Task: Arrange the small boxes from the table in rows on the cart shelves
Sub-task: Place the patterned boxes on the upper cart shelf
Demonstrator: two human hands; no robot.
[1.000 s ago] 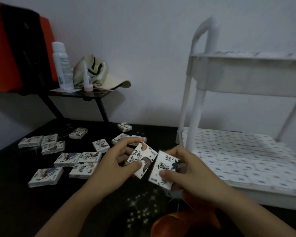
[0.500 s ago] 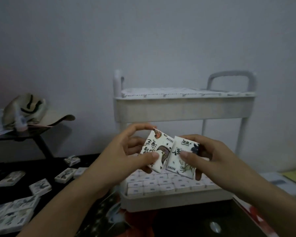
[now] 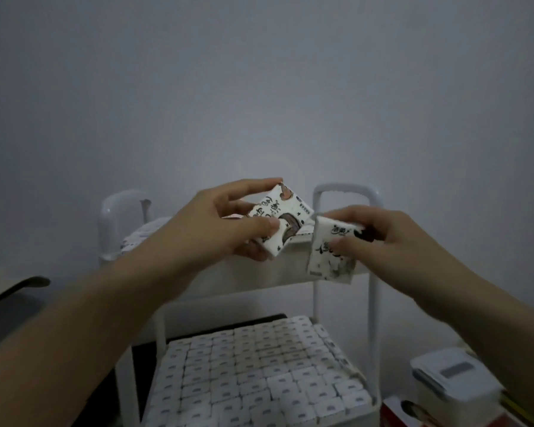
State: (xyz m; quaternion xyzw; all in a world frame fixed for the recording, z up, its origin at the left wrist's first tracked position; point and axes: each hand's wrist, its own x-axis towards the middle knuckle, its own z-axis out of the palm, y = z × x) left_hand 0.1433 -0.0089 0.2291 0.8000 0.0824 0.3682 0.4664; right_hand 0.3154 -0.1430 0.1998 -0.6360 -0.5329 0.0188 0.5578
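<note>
**A:** Where were the two small boxes at that moment?

**B:** Both were held in the air in front of the white cart (image 3: 317, 303), about level with its upper shelf (image 3: 278, 274). The left hand (image 3: 225, 226) had the first box (image 3: 285, 221). The right hand (image 3: 389, 241) had the second box (image 3: 329, 260).

**A:** How did the fingers sit on them?

**B:** The left fingers (image 3: 253, 184) were curled over the top edge of the first box, with the thumb pressed on its printed face. That box was tilted, one corner pointing up. The right fingers (image 3: 347, 212) closed over the top of the second box and the thumb pinched its front. It hung nearly upright, a little lower than the first.

**A:** Did the boxes touch?

**B:** They were just beside each other, corner near corner. I could not tell whether they met.

**A:** And the cart itself?

**B:** Its lower shelf (image 3: 346, 422) was packed with rows of boxes (image 3: 244, 365), set edge to edge with their narrow sides up. The upper shelf showed some pale rows behind the left hand, too blurred to count. A looped handle (image 3: 346, 190) rose behind the two held boxes.

**A:** Anything else nearby?

**B:** A pale lidded container (image 3: 453, 374) sat low on the right, with a red carton (image 3: 413, 411) just beside it. A plain grey wall (image 3: 259, 87) stood behind everything.
</note>
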